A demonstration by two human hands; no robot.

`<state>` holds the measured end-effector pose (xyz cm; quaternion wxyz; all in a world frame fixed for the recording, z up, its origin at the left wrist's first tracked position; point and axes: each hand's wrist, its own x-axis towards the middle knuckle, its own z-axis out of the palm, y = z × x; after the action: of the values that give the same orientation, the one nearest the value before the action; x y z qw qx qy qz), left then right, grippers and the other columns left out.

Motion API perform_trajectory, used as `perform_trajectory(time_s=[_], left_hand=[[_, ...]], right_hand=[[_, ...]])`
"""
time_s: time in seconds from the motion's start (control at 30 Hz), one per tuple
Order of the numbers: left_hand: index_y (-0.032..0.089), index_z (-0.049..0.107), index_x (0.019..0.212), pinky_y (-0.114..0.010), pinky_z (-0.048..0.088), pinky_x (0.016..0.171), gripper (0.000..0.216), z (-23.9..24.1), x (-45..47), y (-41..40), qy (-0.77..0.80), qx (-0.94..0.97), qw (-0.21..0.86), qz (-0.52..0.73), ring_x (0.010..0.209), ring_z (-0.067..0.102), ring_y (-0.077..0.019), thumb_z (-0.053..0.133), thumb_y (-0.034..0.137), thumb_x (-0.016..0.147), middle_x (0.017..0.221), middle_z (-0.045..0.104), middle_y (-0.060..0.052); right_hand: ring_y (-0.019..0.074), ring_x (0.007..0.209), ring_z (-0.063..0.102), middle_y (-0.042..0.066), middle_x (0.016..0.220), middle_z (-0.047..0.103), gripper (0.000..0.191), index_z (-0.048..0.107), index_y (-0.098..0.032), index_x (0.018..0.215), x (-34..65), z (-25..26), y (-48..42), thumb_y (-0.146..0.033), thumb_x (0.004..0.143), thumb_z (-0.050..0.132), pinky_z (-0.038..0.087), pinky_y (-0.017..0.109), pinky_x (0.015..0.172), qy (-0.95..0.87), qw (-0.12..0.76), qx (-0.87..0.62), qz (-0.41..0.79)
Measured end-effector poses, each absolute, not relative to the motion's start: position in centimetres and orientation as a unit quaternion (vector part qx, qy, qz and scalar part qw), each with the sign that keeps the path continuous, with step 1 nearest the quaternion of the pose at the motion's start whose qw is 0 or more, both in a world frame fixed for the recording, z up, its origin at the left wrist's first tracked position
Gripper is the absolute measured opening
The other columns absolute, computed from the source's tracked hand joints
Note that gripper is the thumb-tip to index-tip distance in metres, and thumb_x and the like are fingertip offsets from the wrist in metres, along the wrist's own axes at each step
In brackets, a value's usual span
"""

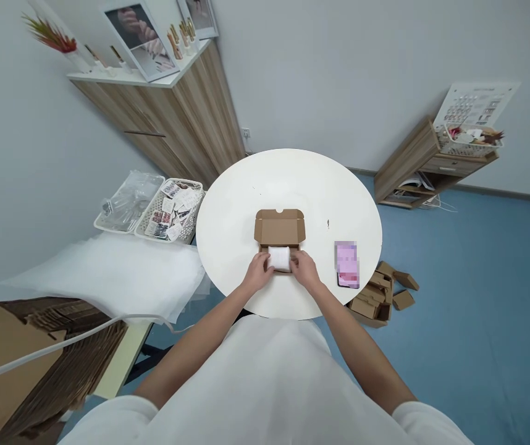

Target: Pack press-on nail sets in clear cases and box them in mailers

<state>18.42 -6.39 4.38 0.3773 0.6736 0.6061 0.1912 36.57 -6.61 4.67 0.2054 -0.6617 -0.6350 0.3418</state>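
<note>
Hands flanking white bundle, forearms converging

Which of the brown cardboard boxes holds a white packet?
The open box on the round table, between left hand and right hand, with the white packet inside; the boxes on the floor show none.

A small brown cardboard box sits open on the near half of the round white table, its lid swung back to the far side so that the plain inner face shows. The lid has a small rounded notch midway along its far edge and a narrow flap with angled corners at either end. Between the walls of the box's lower part is a white bundle, oblong, soft-looking and rounded at the corners, with its long side running left to right. Whether it touches the box's floor cannot be told.
</note>
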Motion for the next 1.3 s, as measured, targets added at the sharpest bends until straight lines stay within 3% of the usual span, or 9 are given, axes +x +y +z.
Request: perform_trajectory(time_s=[0.17, 0.33, 0.5, 0.63, 0.73, 0.9, 1.03, 1.17, 1.3], left_hand=[[0.017, 0.048, 0.115, -0.033, 0.045, 0.083, 0.041, 4.9, 15.3, -3.8, 0.685, 0.567, 0.382, 0.25, 0.105, 0.051, -0.0214, 0.052, 0.028, 0.075, 0.12, 0.048, -0.012], [0.016, 0.047, 0.117, -0.028, 0.045, 0.076, 0.046, 5.8, 14.4, -0.1, 0.713, 0.474, 0.447, 0.259, 0.099, 0.055, -0.0196, 0.054, 0.034, 0.075, 0.114, 0.056, -0.012], [0.017, 0.052, 0.111, -0.03, 0.042, 0.08, 0.042, 6.1, 15.4, 2.2, 0.71, 0.51, 0.412, 0.256, 0.099, 0.056, -0.0205, 0.056, 0.032, 0.072, 0.104, 0.062, -0.009], [0.017, 0.054, 0.11, -0.03, 0.043, 0.077, 0.039, 5.5, 15.8, 2.8, 0.72, 0.538, 0.375, 0.228, 0.094, 0.058, -0.0204, 0.055, 0.026, 0.072, 0.098, 0.063, -0.009], [0.017, 0.057, 0.104, -0.028, 0.044, 0.073, 0.032, 5.1, 15.9, 3.0, 0.72, 0.547, 0.375, 0.205, 0.085, 0.06, -0.018, 0.054, 0.02, 0.071, 0.093, 0.064, -0.007], [0.018, 0.059, 0.09, -0.026, 0.046, 0.069, 0.02, 5.3, 16.5, 3.6, 0.698, 0.556, 0.381, 0.24, 0.075, 0.061, -0.0146, 0.052, 0.015, 0.071, 0.091, 0.064, -0.005], [0.018, 0.058, 0.084, -0.026, 0.048, 0.07, 0.014, 5.7, 16.6, 3.3, 0.681, 0.543, 0.406, 0.275, 0.077, 0.06, -0.0144, 0.053, 0.016, 0.072, 0.091, 0.063, -0.005], [0.018, 0.057, 0.088, -0.027, 0.048, 0.071, 0.017, 5.6, 16.3, 2.4, 0.668, 0.546, 0.427, 0.271, 0.078, 0.059, -0.0148, 0.053, 0.018, 0.072, 0.089, 0.063, -0.005], [0.018, 0.051, 0.107, -0.026, 0.047, 0.071, 0.034, 5.4, 15.6, 1.4, 0.66, 0.58, 0.414, 0.237, 0.077, 0.058, -0.0137, 0.052, 0.02, 0.073, 0.085, 0.062, -0.003]], right_hand=[[0.0138, 0.07, 0.055, 0.006, 0.105, 0.058, 0.031, 0.055, -0.019, 0.103, 40.6, 5.4, -5.0, -0.027, 0.074, 0.048, 0.044, 0.034, 0.077, -0.548, 0.268, -0.71, 0.352], [0.0165, 0.081, 0.056, 0.01, 0.111, 0.056, 0.045, 0.053, -0.018, 0.108, 42.4, 5.7, -1.6, -0.039, 0.069, 0.056, 0.046, 0.03, 0.067, -0.439, 0.283, -0.713, 0.468], [0.0122, 0.066, 0.054, 0.009, 0.104, 0.059, 0.037, 0.059, -0.019, 0.096, 41.8, 6.1, 1.0, -0.045, 0.072, 0.05, 0.045, 0.025, 0.056, -0.394, 0.299, -0.681, 0.54], [0.0091, 0.052, 0.046, 0.006, 0.083, 0.061, 0.033, 0.061, -0.017, 0.087, 41.1, 5.6, 2.1, -0.043, 0.075, 0.046, 0.04, 0.024, 0.048, -0.401, 0.297, -0.669, 0.551], [0.0099, 0.054, 0.047, 0.005, 0.075, 0.06, 0.026, 0.061, -0.015, 0.084, 40.7, 5.2, 2.6, -0.035, 0.073, 0.048, 0.04, 0.025, 0.052, -0.433, 0.285, -0.674, 0.527], [0.0124, 0.073, 0.052, 0.003, 0.087, 0.061, 0.023, 0.059, -0.017, 0.089, 40.5, 5.2, 3.2, -0.023, 0.068, 0.051, 0.042, 0.026, 0.067, -0.459, 0.305, -0.684, 0.478], [0.0121, 0.073, 0.054, 0.004, 0.099, 0.06, 0.031, 0.054, -0.018, 0.099, 40.6, 5.8, 2.7, -0.023, 0.069, 0.05, 0.044, 0.028, 0.068, -0.504, 0.315, -0.665, 0.453], [0.0116, 0.071, 0.054, 0.004, 0.099, 0.058, 0.031, 0.053, -0.02, 0.1, 40.7, 6.3, 1.3, -0.026, 0.07, 0.05, 0.044, 0.028, 0.066, -0.534, 0.296, -0.653, 0.448], [0.011, 0.065, 0.051, 0.001, 0.083, 0.056, 0.04, 0.048, -0.02, 0.108, 40.7, 6.5, -0.1, -0.026, 0.069, 0.052, 0.044, 0.026, 0.061, -0.551, 0.28, -0.644, 0.451]])
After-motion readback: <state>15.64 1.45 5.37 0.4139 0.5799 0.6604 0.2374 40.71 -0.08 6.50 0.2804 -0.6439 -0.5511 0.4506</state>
